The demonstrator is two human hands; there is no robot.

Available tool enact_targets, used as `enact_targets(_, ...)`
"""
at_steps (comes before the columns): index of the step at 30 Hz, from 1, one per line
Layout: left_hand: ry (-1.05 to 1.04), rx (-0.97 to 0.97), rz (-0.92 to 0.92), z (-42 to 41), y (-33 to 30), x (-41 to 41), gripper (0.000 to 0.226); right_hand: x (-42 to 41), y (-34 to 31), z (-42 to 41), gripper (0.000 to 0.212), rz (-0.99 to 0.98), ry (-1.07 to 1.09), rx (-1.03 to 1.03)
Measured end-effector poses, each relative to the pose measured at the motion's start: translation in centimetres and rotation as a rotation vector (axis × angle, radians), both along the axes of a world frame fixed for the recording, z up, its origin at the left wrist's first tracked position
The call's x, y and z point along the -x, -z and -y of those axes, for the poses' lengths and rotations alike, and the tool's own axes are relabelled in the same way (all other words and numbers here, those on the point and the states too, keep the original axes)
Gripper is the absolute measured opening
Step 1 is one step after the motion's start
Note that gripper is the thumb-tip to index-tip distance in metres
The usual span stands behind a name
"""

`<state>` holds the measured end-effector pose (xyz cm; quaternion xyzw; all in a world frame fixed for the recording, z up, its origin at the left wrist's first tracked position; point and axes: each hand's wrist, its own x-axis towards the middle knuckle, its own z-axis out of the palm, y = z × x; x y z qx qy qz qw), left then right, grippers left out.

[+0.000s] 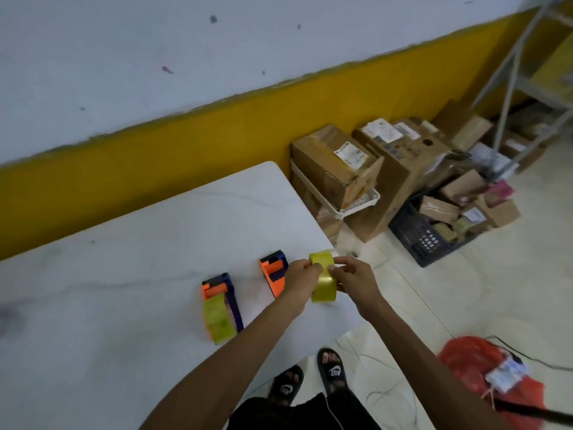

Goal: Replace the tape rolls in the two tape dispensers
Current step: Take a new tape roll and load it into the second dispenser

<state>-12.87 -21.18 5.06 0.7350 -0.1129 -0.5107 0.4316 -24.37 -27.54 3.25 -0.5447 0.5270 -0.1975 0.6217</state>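
Your white table (pixel 155 237) carries two orange dispensers: the loaded dispenser (pixel 220 307) at left, the empty dispenser (pixel 274 273) beside your left hand (pixel 302 279). Left hand and right hand (pixel 353 279) both pinch the yellow tape roll (pixel 323 279) above the table's edge.

head view, looking down, table (pixel 155 243) close

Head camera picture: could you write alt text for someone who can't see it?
Seen from above, a person's left hand and right hand hold a yellow tape roll over the edge of a white table. Two orange and purple tape dispensers lie there: the left dispenser holds yellow tape, the right dispenser looks empty. Cardboard boxes sit on the floor beyond.
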Motion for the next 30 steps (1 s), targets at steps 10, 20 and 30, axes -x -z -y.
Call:
enact_targets(10, -0.240, -0.129, 0.012, 2.0, 4.2, -0.4, 0.013, -2.4, 1.9, 4.7, 0.008, -0.036, -0.281, -0.149)
enact_targets(20, -0.456, -0.198, 0.320, -0.7, 1.5, -0.7, 0.018, -3.6, 2.9, 4.9, 0.006, -0.005, -0.484, -0.216)
enact_targets(30, -0.321, -0.335, 0.301, -4.7, 4.7, 0.7, 0.013, -4.4, 3.3, 4.6, 0.007, -0.020, -0.555, -0.152)
